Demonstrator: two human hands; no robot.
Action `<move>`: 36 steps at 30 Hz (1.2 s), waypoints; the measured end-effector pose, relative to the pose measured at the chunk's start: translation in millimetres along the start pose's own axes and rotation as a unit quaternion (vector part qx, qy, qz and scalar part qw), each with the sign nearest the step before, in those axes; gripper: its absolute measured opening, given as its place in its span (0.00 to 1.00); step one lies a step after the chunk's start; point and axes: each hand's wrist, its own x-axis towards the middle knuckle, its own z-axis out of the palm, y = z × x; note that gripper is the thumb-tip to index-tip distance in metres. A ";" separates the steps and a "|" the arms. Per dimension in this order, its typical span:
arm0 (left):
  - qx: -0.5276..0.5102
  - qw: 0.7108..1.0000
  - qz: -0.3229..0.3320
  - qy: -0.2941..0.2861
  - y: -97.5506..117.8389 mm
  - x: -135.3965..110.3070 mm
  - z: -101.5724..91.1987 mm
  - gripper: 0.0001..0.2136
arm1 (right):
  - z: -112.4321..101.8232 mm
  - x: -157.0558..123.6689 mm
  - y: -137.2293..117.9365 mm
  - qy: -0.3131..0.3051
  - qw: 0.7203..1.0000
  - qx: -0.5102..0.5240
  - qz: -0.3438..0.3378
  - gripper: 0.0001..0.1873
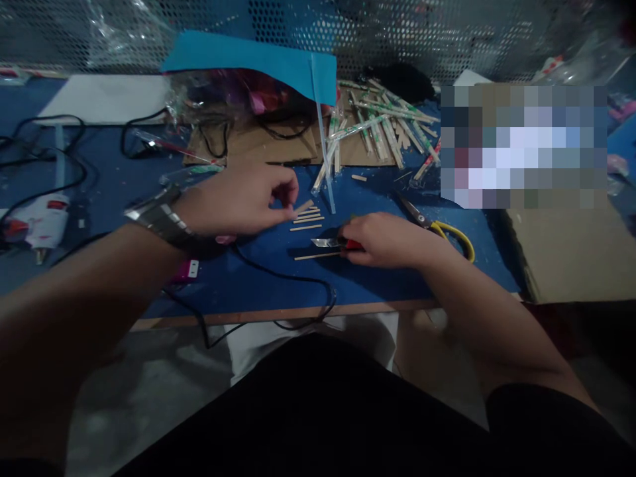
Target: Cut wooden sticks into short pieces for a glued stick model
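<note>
My left hand (248, 195), with a watch (166, 215) on its wrist, pinches a short flat wooden stick piece (304, 207) between thumb and forefinger. Several thin wooden sticks (308, 220) lie side by side on the blue table just below that piece. My right hand (380, 240) is closed around a red utility knife (354, 244), its blade out and pointing left. A longer thin wooden stick (318, 256) lies below the blade, its right end at my right fingers. Yellow-handled scissors (442, 228) rest behind my right hand.
Wrapped chopsticks (377, 126) lie heaped on cardboard at the back. A translucent glue stick (325, 159) leans from a blue sheet (248, 56). A glue gun (47, 222) lies at the left. Black cable (288, 273) crosses the front edge, near a pink socket block (186, 270). Cardboard (571, 252) stands right.
</note>
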 end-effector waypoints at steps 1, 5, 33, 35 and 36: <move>0.021 1.000 -0.002 -0.012 6.8 -4.8 3.3 0.12 | -0.3 -0.3 -0.4 -0.002 1.000 -0.003 0.002 0.06; 0.040 0.995 0.039 -0.078 21.5 -9.7 24.8 0.05 | 0.0 -0.7 0.1 -0.001 1.000 0.009 0.007 0.05; 0.002 0.990 0.127 -0.064 -27.0 -34.2 45.3 0.19 | 13.5 1.0 -0.5 0.092 0.994 0.054 0.006 0.13; -0.015 0.991 0.118 -0.057 -25.6 -32.3 47.2 0.19 | 13.1 0.3 -1.8 0.103 0.993 0.050 0.013 0.12; -0.021 0.992 0.114 -0.050 -24.5 -31.7 47.8 0.19 | 13.0 0.0 -2.3 0.108 0.993 0.049 0.012 0.12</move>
